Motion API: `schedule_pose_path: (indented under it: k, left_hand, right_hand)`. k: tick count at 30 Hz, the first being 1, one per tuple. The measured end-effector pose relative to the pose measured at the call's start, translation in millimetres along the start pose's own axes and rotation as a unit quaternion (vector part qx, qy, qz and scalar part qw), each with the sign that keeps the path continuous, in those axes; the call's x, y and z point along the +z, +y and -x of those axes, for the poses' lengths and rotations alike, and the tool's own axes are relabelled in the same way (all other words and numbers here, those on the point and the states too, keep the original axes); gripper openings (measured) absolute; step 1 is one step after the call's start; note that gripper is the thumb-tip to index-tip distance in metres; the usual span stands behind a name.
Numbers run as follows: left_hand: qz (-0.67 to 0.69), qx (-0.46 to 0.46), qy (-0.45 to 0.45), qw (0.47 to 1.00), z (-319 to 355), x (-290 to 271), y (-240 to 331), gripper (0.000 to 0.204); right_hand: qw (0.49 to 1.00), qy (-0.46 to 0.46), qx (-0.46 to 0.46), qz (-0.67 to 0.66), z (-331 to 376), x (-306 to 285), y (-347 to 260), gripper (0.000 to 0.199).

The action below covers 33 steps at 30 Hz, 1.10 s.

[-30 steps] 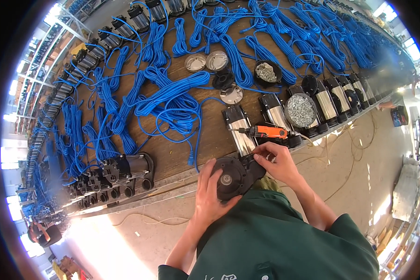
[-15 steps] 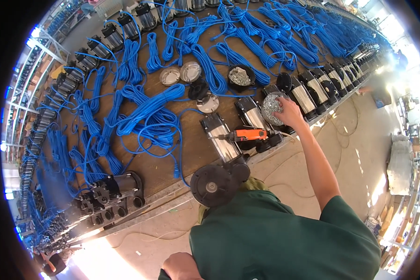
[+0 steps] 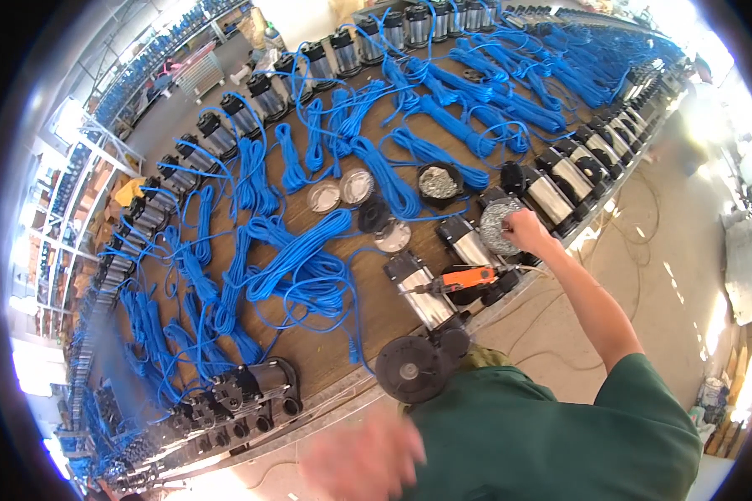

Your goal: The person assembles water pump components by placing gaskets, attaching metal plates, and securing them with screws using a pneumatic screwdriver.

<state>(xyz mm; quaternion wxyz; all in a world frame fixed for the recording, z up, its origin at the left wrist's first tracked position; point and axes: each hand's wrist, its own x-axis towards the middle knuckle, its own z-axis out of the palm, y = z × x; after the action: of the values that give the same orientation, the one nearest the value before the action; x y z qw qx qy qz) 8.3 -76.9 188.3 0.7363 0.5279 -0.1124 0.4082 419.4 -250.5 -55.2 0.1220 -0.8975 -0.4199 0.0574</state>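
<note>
My right hand (image 3: 528, 232) is over a round bowl of small metal screws (image 3: 496, 224), fingers pinched together; what they hold is too small to make out. My left hand (image 3: 363, 455), smeared by motion, is low in front of my body, apart from the table. Closest to me on the table edge lies a silver and black pump (image 3: 422, 292), its round black end (image 3: 409, 369) toward me. An orange power screwdriver (image 3: 466, 278) lies across the pumps, left of the bowl. A second silver pump (image 3: 464, 240) lies beside it.
Blue cable coils (image 3: 301, 259) cover much of the brown table (image 3: 330, 346). A black bowl of metal parts (image 3: 439, 184) and round metal covers (image 3: 357, 186) stand in the middle. Pumps (image 3: 551, 200) line the right edge; more pumps (image 3: 251, 388) lie at the near left.
My left hand has risen from the lower edge and moved right. My right hand stays at the screw bowl, its fingers drawn closer together. The whole view has shifted.
</note>
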Motion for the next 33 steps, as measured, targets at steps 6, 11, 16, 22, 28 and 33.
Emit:
schedule_pose_path:
  k: [6,11,16,22,28,33]
  left_hand:
    - [0.177,-0.512,0.221,0.811,-58.7,-23.0,-145.3,0.022]
    - [0.141,-0.59,0.218,0.765,-77.4,-6.1,-217.7,0.026]
    - [0.176,-0.633,0.223,0.72,-82.8,17.9,-240.1,0.046]
    - [0.215,-0.593,0.184,0.754,-75.3,21.8,-231.0,0.054]
    - [0.228,-0.574,0.181,0.766,-74.1,13.0,-220.1,0.05]
    - [0.233,-0.562,0.181,0.773,-74.5,14.1,-220.0,0.05]
  right_hand:
    - [0.996,0.066,0.029,-0.06,7.4,-41.3,-0.5,0.014]
    - [0.986,0.136,0.019,-0.091,6.8,-70.1,-24.1,0.015]
    - [0.954,0.096,0.001,-0.285,24.0,-120.1,-105.2,0.017]
    - [0.939,0.079,-0.094,-0.323,37.8,-130.6,-138.9,0.015]
    - [0.929,0.087,-0.149,-0.328,36.4,-141.5,-144.2,0.014]
    - [0.925,0.085,-0.146,-0.341,35.2,-148.3,-145.5,0.013]
